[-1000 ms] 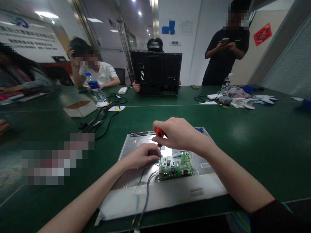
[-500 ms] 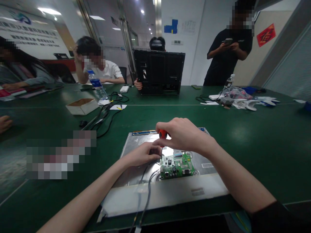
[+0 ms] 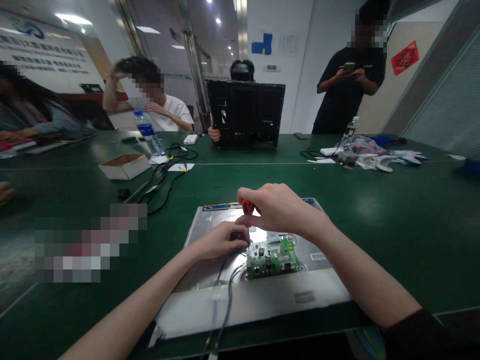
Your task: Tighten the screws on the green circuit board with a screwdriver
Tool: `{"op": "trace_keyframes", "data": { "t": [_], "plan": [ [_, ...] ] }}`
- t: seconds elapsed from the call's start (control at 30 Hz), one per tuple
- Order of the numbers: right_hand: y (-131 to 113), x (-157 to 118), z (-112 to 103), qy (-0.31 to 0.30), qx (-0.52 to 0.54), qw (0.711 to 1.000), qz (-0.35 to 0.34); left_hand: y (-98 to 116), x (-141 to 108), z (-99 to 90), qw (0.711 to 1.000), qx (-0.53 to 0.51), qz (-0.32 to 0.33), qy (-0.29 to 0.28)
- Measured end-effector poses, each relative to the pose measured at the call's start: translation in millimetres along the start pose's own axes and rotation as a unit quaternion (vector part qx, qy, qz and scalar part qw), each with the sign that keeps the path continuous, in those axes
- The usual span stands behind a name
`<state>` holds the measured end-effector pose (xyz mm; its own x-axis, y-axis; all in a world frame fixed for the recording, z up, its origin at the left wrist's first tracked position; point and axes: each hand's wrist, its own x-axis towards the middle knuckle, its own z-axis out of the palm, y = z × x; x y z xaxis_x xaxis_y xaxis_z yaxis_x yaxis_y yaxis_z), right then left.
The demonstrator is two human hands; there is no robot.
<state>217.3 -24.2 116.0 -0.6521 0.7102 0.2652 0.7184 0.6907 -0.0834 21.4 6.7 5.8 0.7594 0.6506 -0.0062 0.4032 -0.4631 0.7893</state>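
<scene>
My right hand is closed round the red and black handle of a screwdriver, held upright. Its thin shaft points down at the upper left corner of a green circuit board. Close beside that tip, the thumb and fingers of my left hand are curled together; what they pinch, if anything, is hidden. Under the board lies a silver display panel with a pale strip along its near edge. Dark cables run from the board's left side over that edge.
Cables and an open white box lie to the left, with a water bottle behind. Across the table a person holds up a black monitor housing. Plastic bags and gloves lie at the right. Other people sit or stand around.
The screwdriver handle has tilted slightly to the left at its top, with my right hand. My left hand stays by the board's corner. The seated person across has shifted their arms.
</scene>
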Motion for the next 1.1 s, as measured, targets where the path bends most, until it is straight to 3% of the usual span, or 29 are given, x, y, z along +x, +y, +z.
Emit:
{"op": "trace_keyframes", "data": {
  "t": [0.67,0.9,1.1],
  "plan": [
    [-3,-5,-12,-0.057,0.046,0.995,-0.063,-6,0,2.5,1.000,-0.001,0.023,0.010],
    [-5,-3,-9,-0.022,-0.024,0.999,-0.011,-1,-2,2.8,1.000,0.007,0.009,0.009],
    [-2,-5,-8,-0.033,-0.009,0.999,-0.020,-3,-2,3.8,1.000,-0.012,0.017,0.006]
  ]
}}
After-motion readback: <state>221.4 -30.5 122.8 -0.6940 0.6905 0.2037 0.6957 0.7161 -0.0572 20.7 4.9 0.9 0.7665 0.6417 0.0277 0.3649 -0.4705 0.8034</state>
